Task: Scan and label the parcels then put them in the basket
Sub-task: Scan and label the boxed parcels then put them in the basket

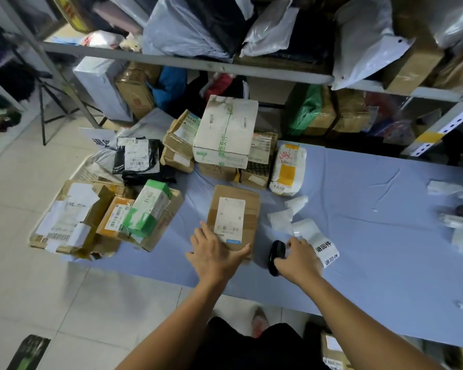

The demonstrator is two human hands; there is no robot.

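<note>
Your left hand (214, 252) lay spread flat on the brown parcel (234, 209) near the front edge of the desk (372, 249); your right hand (298, 260) gripped the scanner (275, 253).

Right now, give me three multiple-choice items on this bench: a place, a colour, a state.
1. The black scanner lies where? A) on top of the brown parcel B) left of it C) right of it, on the cloth
2. The cloth is: A) red B) light blue C) green
3. The left hand is: A) resting on the brown parcel's near end B) gripping the black scanner C) raised in the air

1 C: it lies on the cloth by the parcel's right edge. 2 B: pale blue throughout. 3 A: spread fingers lie on the parcel.
</note>
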